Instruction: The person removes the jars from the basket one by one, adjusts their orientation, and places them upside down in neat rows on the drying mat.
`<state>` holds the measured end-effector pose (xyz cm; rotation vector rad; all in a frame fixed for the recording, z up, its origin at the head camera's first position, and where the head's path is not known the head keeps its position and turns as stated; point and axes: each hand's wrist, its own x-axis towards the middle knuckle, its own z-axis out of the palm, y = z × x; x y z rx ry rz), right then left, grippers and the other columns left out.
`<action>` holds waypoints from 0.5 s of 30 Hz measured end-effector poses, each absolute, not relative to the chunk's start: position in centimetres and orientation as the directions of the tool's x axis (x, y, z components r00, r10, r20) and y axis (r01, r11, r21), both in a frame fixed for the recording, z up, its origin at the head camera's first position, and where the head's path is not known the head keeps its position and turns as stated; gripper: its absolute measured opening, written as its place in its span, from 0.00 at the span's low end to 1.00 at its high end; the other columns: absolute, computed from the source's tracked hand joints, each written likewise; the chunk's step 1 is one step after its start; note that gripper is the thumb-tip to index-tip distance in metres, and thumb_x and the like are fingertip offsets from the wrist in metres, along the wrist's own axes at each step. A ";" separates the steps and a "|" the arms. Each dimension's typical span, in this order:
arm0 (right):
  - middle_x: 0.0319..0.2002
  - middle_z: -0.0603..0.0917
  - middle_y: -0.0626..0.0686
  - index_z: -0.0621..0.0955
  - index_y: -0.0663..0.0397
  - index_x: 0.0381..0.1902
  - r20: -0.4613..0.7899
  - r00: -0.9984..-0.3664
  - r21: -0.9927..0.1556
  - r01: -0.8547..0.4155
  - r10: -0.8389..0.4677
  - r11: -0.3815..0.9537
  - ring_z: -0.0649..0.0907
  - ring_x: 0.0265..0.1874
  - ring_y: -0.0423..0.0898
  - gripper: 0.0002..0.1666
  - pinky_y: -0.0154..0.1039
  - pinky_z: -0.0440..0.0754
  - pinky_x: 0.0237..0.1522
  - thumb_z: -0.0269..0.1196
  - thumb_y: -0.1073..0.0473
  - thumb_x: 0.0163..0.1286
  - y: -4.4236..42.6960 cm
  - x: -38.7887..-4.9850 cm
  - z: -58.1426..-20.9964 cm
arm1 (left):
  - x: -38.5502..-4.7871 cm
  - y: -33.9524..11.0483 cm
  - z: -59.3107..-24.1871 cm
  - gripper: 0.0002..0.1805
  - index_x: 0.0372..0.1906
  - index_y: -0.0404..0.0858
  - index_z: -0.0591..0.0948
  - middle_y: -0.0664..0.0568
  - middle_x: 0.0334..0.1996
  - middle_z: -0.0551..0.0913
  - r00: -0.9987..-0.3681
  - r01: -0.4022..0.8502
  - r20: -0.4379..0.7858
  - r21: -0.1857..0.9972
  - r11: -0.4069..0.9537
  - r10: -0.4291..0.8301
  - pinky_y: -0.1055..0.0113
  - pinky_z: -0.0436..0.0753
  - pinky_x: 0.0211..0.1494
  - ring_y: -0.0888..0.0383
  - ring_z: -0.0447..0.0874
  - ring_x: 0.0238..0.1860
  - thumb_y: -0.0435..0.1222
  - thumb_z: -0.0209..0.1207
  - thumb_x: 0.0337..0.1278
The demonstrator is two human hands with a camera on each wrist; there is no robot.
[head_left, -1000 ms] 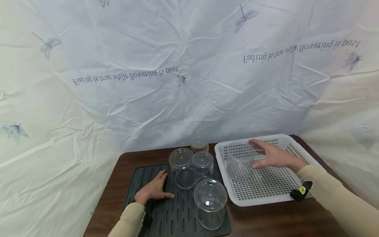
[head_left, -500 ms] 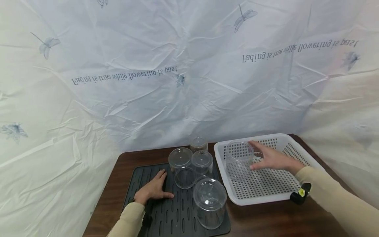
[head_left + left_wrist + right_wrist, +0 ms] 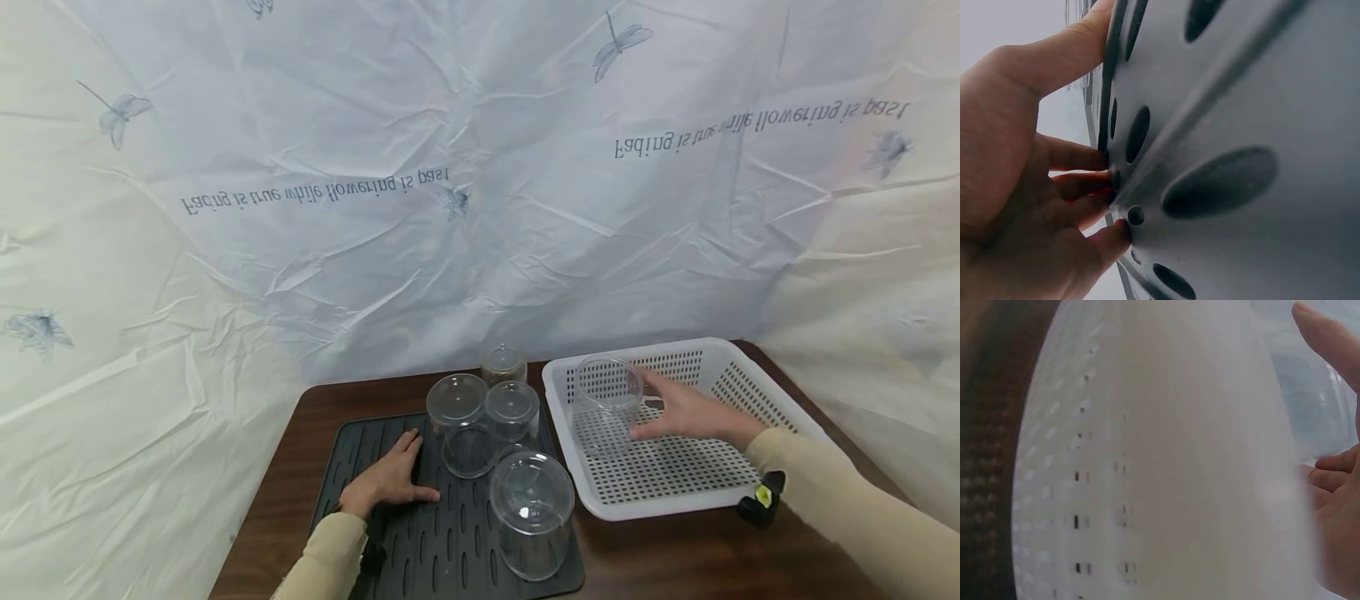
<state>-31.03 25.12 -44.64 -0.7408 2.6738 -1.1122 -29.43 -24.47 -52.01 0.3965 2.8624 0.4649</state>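
Observation:
My left hand [image 3: 387, 481] lies with spread fingers on the dark grey slotted draining mat [image 3: 420, 567]; in the left wrist view its fingertips touch the mat [image 3: 1229, 181]. At the white perforated basket [image 3: 652, 507], my right hand [image 3: 690, 410] is beside a clear cylindrical container [image 3: 606, 417] standing in it. Thumb and fingers are spread apart at its right side; contact is hard to make out. In the right wrist view the basket wall [image 3: 1204, 456] hides much of the container [image 3: 1319, 406], and the thumb is extended. A large clear container [image 3: 532, 517] stands on the mat's right part.
More clear containers, one wide [image 3: 456, 400] and one narrower [image 3: 513, 408], are grouped at the mat's back right, with a small one [image 3: 504, 364] behind them. Mat and basket sit on a brown wooden table [image 3: 277, 500]. A printed white sheet [image 3: 480, 275] hangs behind.
My right hand has shifted slightly, its fingers lower and its thumb a little left and down beside the container. The left hand and the containers stay where they were.

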 end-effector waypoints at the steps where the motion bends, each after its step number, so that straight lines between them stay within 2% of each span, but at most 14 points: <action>1: 0.71 0.58 0.72 0.46 0.65 0.77 0.051 -0.866 -0.704 -0.384 -0.498 0.597 0.65 0.67 0.72 0.66 0.61 0.73 0.61 0.73 0.44 0.56 25.0 -31.0 -44.8 | -29.4 -24.5 -52.0 0.61 0.74 0.30 0.58 0.37 0.76 0.51 -0.941 0.228 -0.166 0.337 0.914 0.296 0.42 0.67 0.69 0.39 0.53 0.75 0.60 0.72 0.41; 11: 0.71 0.59 0.73 0.45 0.63 0.77 0.058 -0.889 -0.705 -0.359 -0.454 0.612 0.64 0.67 0.74 0.68 0.63 0.71 0.61 0.74 0.43 0.55 24.5 -31.1 -45.3 | -29.4 -24.5 -52.2 0.61 0.74 0.31 0.59 0.38 0.76 0.51 -0.939 0.225 -0.176 0.340 0.913 0.296 0.43 0.67 0.68 0.40 0.53 0.75 0.61 0.71 0.40; 15: 0.70 0.59 0.72 0.45 0.66 0.77 0.050 -0.901 -0.701 -0.339 -0.431 0.628 0.64 0.67 0.73 0.69 0.64 0.68 0.63 0.74 0.42 0.55 24.1 -31.3 -45.7 | -29.5 -24.6 -52.2 0.61 0.74 0.31 0.59 0.38 0.76 0.51 -0.938 0.220 -0.184 0.338 0.915 0.294 0.42 0.67 0.68 0.40 0.53 0.75 0.61 0.71 0.40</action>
